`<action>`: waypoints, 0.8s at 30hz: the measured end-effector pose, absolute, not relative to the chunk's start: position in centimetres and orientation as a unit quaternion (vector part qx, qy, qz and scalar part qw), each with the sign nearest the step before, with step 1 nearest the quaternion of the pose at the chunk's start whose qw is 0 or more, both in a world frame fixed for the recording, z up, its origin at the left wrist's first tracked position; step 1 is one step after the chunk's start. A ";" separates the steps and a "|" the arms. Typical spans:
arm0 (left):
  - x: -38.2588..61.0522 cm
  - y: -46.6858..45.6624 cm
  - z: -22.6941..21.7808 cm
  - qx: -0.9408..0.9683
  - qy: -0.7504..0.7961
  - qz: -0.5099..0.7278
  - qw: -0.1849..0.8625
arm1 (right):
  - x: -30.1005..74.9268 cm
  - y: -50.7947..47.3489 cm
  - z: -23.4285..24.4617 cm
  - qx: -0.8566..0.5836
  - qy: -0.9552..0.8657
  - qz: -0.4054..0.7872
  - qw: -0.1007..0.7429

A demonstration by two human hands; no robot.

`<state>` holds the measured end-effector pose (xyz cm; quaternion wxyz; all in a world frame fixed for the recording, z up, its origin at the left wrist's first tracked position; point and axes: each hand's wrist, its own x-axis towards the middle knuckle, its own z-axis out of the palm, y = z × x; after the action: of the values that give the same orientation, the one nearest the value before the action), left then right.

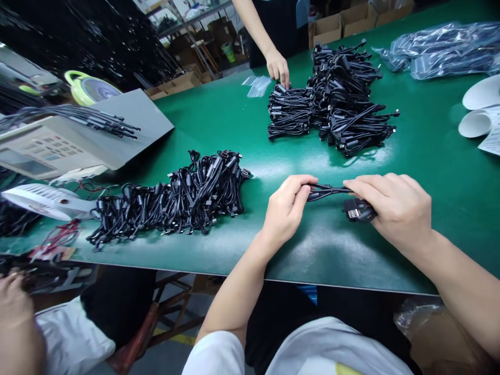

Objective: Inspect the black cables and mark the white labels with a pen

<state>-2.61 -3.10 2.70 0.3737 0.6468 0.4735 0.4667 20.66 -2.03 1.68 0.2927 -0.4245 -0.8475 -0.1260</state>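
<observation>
A bundled black USB cable (330, 190) is stretched level between my two hands, above the green table near its front edge. My left hand (287, 205) pinches the bundle's left end between thumb and fingers. Wrapped round the right end is my right hand (394, 208), and a USB plug (354, 212) sticks out beneath its fingers, metal mouth facing left. The part of the cable inside each palm is hidden. Left of my hands lies a long heap of black cables (183, 192). Beyond them, farther back, stands another pile of bundled cables (339, 99).
Across the green table (219, 114), a co-worker's hand (278, 67) touches the far pile. A grey instrument (128, 125) and a white fan-like device (50, 200) stand at left. Clear bags (457, 49) and white paper (492, 130) lie at right. Another person sits at lower left.
</observation>
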 end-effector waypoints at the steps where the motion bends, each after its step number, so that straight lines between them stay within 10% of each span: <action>1: -2.6 -3.1 2.6 0.676 0.468 0.424 0.379 | 20.8 -1.9 1.7 -0.425 -0.845 -0.132 0.295; 6: -1.0 -3.7 1.9 0.698 0.413 0.275 0.516 | 20.4 -2.3 2.1 -0.347 -0.871 -0.080 0.337; 16: 0.1 -4.4 1.1 0.482 0.296 0.329 0.756 | 20.2 -1.7 3.6 -0.449 -0.577 0.486 0.479; 24: 0.6 -4.4 0.9 0.422 0.302 0.344 0.783 | 19.5 -2.4 3.6 -0.501 -0.579 0.451 0.458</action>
<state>0.62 -4.44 0.87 0.7827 0.4218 0.3021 0.3438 19.54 -2.43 3.60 0.4584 -0.5006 -0.5792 0.4514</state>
